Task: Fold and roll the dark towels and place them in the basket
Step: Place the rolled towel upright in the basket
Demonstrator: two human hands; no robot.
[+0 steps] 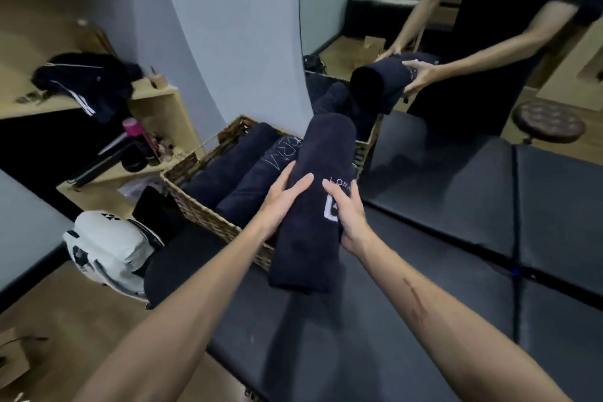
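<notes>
A rolled dark navy towel (313, 232) with a white logo hangs in the air over the near right corner of the woven basket (202, 210). My left hand (284, 196) grips its left side with fingers curled over the roll. My right hand (349, 215) grips its right side over the logo. Two rolled dark towels (228, 163) lie side by side inside the basket, the right one showing white lettering. The basket stands on a black padded table (440, 238) against a wall mirror.
The mirror (456, 26) behind the basket reflects me holding the towel. A white helmet-like bag (111, 248) lies left of the basket. Wooden shelves (156, 114) at the left carry dark clothing and small items. A round stool (548, 122) shows in the reflection.
</notes>
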